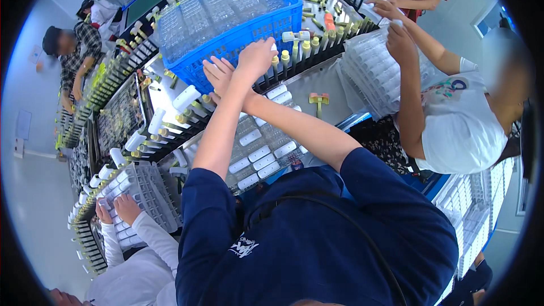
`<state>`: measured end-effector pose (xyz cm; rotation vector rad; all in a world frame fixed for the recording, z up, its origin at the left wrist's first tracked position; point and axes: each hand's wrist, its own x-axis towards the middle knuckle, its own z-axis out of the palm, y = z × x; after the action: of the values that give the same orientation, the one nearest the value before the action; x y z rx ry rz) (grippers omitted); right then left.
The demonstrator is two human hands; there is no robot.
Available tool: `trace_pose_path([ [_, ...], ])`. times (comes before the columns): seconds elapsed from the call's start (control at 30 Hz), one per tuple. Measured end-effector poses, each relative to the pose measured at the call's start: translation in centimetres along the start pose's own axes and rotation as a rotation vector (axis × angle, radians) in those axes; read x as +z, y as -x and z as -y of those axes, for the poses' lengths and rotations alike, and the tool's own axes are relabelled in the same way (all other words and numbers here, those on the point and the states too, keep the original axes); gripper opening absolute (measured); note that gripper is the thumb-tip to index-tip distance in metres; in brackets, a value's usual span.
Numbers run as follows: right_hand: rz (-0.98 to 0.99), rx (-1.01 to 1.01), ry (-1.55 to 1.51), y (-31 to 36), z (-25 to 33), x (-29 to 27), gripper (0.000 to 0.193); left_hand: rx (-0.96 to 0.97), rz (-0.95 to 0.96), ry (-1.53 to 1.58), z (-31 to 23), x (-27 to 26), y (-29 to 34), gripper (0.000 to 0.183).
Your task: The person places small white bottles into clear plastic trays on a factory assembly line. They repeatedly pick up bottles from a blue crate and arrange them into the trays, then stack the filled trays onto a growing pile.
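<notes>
My forearms cross over a clear plastic tray (pixel 241 180) with several white oblong plastic pieces (pixel 259 153) lying in its pockets. My left hand (pixel 256 59) reaches to the right side, its fingers closed round a small white plastic piece (pixel 274 49) at the row of yellow-tipped posts (pixel 306 49); most of that piece is hidden. To the left, under the left forearm, my right hand (pixel 219 77) has its fingers spread in front of a blue crate (pixel 194 72), with nothing seen in it. Another white piece (pixel 186 98) sits on a post beside that hand.
The crate holds stacked clear trays (pixel 218 8). An orange-and-yellow T-shaped holder (pixel 319 102) lies on the metal bench at the right. Beyond it stand more stacked trays (pixel 374 73), with a co-worker's hands (pixel 400 39) above. Another co-worker's hands (pixel 122 208) rest on trays at lower left.
</notes>
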<state>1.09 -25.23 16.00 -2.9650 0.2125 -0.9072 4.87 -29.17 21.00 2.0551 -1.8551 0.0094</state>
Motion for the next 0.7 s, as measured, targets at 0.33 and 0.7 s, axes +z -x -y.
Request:
trace_pose_path([
  [0.33, 0.173, -0.077, -0.444, 19.7, 3.0, -5.0, 0.056, -0.091, -0.146, -0.224, 2.0, -1.9, 9.1, 0.071],
  [0.7, 0.488, 0.288, -0.090, 28.4, -5.8, -4.4, 0.034, -0.332, -0.077, 0.317, -2.0, 9.4, 34.1, 0.035],
])
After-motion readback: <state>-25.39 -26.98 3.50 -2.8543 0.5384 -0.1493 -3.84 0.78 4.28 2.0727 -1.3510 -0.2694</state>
